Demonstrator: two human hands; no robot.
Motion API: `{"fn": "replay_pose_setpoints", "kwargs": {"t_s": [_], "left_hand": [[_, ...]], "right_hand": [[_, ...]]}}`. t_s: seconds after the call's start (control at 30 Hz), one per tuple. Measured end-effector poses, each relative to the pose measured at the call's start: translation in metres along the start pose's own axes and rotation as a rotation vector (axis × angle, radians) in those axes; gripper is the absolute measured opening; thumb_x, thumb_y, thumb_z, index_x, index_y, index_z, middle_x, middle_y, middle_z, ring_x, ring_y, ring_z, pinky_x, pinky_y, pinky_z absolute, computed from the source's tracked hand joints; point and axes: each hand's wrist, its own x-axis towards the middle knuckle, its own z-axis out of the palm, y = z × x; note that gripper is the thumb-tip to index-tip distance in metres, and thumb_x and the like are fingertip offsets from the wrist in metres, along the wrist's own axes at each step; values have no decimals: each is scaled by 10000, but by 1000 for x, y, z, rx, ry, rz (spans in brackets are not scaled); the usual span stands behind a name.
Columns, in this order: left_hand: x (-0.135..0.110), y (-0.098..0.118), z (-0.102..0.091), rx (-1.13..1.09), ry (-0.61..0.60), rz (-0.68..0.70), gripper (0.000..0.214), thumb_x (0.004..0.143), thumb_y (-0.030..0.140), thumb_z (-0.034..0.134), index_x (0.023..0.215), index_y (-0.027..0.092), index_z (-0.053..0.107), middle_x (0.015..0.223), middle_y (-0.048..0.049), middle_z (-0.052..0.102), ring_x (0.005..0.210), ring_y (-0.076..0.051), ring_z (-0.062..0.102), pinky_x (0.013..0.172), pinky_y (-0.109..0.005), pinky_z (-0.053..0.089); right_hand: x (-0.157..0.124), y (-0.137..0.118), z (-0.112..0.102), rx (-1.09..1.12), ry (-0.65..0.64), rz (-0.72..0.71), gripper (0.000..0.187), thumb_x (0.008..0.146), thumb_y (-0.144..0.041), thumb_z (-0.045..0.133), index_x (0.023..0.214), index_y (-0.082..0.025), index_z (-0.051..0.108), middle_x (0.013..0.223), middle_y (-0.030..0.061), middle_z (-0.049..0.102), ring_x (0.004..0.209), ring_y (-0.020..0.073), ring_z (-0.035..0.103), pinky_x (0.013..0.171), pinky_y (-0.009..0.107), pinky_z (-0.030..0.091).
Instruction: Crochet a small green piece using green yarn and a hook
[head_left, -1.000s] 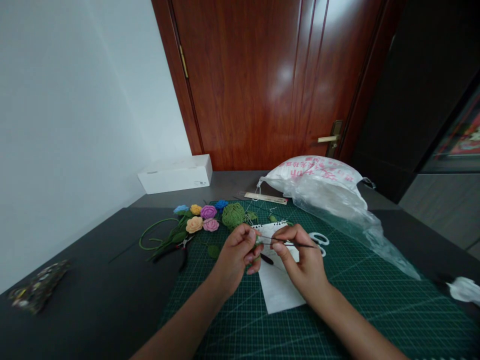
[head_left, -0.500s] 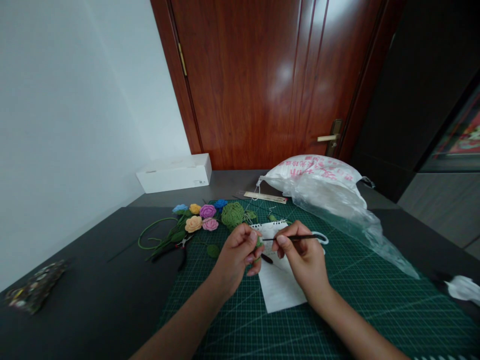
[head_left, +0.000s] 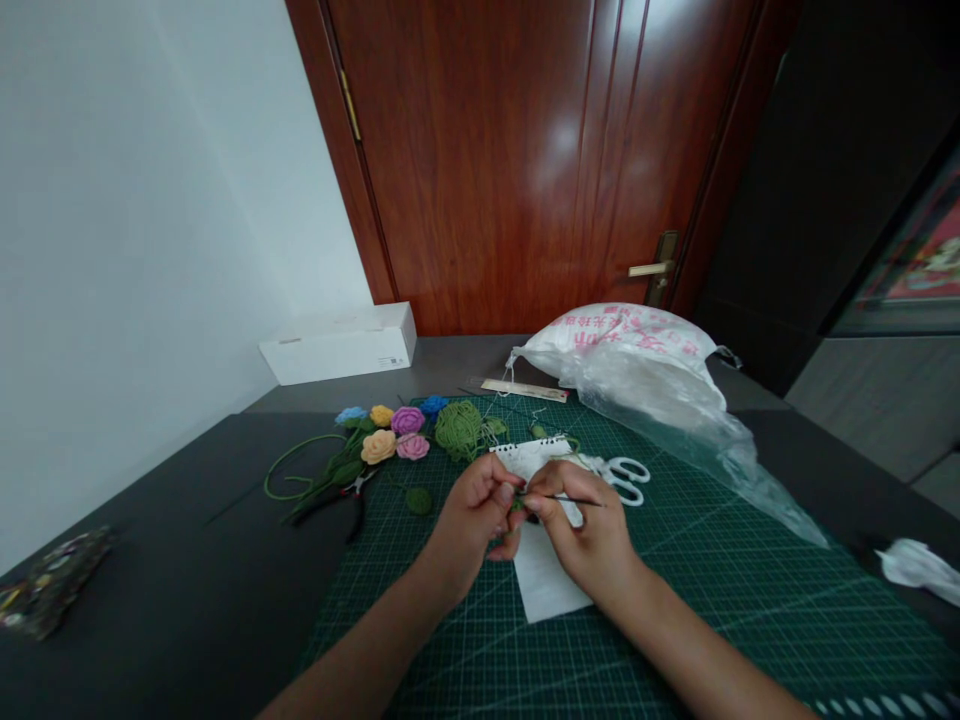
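Observation:
Between the thumb and fingers of my left hand point(head_left: 476, 515) is a small green crochet piece point(head_left: 517, 503), mostly hidden by the fingertips. My right hand point(head_left: 581, 520) pinches a thin dark crochet hook point(head_left: 574, 499), its tip meeting the green piece. Both hands' fingertips nearly touch above a white notebook sheet point(head_left: 544, 585). Just beyond my left hand lies a ball of green yarn point(head_left: 459, 430). White-handled scissors point(head_left: 626, 480) rest behind my right hand.
Crocheted flowers, among them a purple one point(head_left: 407, 420), lie left beside black-handled pliers point(head_left: 330, 505) and a green leaf point(head_left: 418, 500). A green cutting mat point(head_left: 712, 600) covers the table's middle. Behind are a white box point(head_left: 341, 345), a ruler point(head_left: 525, 390) and a plastic bag point(head_left: 637, 360).
My right hand has moved left, bringing the hook up to the green piece at my left fingertips. The scissors' handles now show more fully. The view has shifted slightly.

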Motion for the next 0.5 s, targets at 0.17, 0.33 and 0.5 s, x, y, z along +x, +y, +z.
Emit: {"fn": "replay_pose_setpoints", "kwargs": {"t_s": [0.17,0.33,0.5], "left_hand": [[3,14,1,-19,-54,-72,323,895,472,718,894,187,565,626,22,580,441,-68,357,369,-157,359],[3,27,-4,-44,-90,-151,272,901,404,726,886,170,587,588,30,533,420,-55,302,370,-146,305],[2,27,-6,-83,-25,-109,248,885,356,754,875,160,603,645,8,555,467,-58,343,405,-147,338]], "right_hand": [[4,1,-3,24,53,72,195,976,-224,592,782,-223,612,682,-10,638,607,154,622,591,276,481],[7,-6,-5,45,27,75,204,956,-286,635,763,-221,630,696,6,652,656,173,640,622,290,494],[10,-7,-11,166,138,231,240,964,-371,653,777,-229,606,664,-4,644,577,153,585,565,275,464]]}}
